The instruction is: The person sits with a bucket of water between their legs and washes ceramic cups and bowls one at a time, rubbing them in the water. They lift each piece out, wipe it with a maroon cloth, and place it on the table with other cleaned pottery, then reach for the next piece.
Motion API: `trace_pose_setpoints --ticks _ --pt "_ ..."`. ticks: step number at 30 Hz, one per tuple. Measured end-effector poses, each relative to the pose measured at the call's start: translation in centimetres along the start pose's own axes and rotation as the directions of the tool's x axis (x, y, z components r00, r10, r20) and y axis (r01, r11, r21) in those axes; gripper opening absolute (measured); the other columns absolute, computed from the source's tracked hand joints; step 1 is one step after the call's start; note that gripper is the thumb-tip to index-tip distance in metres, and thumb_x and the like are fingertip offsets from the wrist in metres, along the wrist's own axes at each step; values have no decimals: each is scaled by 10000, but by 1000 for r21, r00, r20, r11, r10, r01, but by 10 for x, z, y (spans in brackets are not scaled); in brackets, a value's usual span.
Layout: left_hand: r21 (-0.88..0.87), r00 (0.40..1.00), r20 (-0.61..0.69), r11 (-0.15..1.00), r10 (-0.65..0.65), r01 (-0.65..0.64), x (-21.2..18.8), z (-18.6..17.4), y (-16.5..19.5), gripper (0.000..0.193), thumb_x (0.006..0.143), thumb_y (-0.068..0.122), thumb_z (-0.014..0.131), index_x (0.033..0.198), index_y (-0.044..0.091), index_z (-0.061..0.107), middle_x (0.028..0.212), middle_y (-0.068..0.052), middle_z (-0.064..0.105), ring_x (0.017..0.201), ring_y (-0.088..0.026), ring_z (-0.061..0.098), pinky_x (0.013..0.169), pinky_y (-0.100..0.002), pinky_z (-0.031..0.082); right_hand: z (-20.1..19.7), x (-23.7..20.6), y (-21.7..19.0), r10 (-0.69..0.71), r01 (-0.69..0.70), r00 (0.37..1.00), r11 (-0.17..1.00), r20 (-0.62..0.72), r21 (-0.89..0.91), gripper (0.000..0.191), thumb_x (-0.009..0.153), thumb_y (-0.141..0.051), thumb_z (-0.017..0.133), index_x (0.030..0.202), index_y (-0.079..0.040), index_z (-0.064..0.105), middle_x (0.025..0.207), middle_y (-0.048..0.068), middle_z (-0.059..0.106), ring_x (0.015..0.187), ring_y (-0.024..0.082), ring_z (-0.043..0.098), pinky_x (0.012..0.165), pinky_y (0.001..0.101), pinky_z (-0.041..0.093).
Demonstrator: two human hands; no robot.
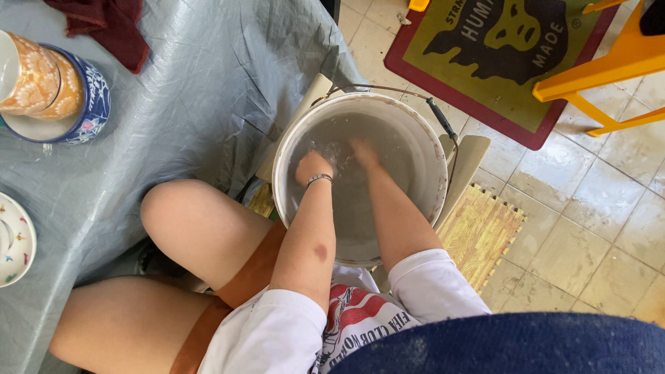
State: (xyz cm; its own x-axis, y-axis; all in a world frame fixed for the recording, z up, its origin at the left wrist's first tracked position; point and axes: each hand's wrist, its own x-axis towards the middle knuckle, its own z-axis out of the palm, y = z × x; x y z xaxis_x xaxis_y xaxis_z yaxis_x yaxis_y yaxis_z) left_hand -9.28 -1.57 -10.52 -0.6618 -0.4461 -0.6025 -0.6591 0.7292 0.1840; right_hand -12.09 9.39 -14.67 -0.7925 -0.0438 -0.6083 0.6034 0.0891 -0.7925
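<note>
While bent over the bucket [280,173], working in its cloudy grey water [391,190] with both hands. Looks like a rinsing or rubbing step, well under way to judge by the murk. Left hand [313,166], with a thin bracelet [319,179] at the wrist: knuckles just above the surface, curled loosely as if clenched on something small, though impossible to tell what, if anything. Right hand [361,151]: dipped in just beside the left, fingers blurred under the water, so no telling whether released or grasping. Any next move probably calls for lifting slowly and straight up to keep the water from slopping over the rim, and for keeping the wet forearms clear of the table. Bucket standing upright on pale boards [465,163] on the tiled floor [596,208], tight against the table's [173,104] draped near edge, a foam mat [478,235] just beside it. Round, so no long axis of its own; mouth pointing straight up. Wire handle [441,119] folded down along the far rim, its dark grip slanting toward the rug [443,73]. Up on the table, well apart from the hands: patterned cups [41,83] at the far left corner, a plate [14,239] at the left edge, a dark red cloth [104,24] at the far edge.
</note>
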Motion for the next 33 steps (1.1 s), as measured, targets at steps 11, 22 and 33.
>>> trace_pose_setpoints --ticks 11,22,33 --pt "-877 993 -22 475 120 -77 21 13 4 385 1056 354 671 1061 -23 751 1043 -184 762 935 -314 685 868 -420 524 1 -6 -3 85 -87 996 994 -36 -61 466 946 -383 602 1280 -65 674 1232 134 683 1096 277 653 943 452 520" --pt "-923 796 378 123 472 365 5 10 14 311 857 277 765 940 -23 750 862 -85 721 764 -188 655 705 -355 523 -5 -7 -5 74 -148 989 642 132 753 476 969 -383 639 1321 -63 640 1213 131 661 1070 292 659 913 458 550" --pt "-128 961 -169 962 219 -241 10 22 0 478 968 531 607 989 76 753 998 -193 743 961 -392 706 819 -500 552 2 -8 -9 256 -266 963 842 87 469 461 989 -430 604 1377 -186 552 1310 2 648 1150 187 659 879 435 485"
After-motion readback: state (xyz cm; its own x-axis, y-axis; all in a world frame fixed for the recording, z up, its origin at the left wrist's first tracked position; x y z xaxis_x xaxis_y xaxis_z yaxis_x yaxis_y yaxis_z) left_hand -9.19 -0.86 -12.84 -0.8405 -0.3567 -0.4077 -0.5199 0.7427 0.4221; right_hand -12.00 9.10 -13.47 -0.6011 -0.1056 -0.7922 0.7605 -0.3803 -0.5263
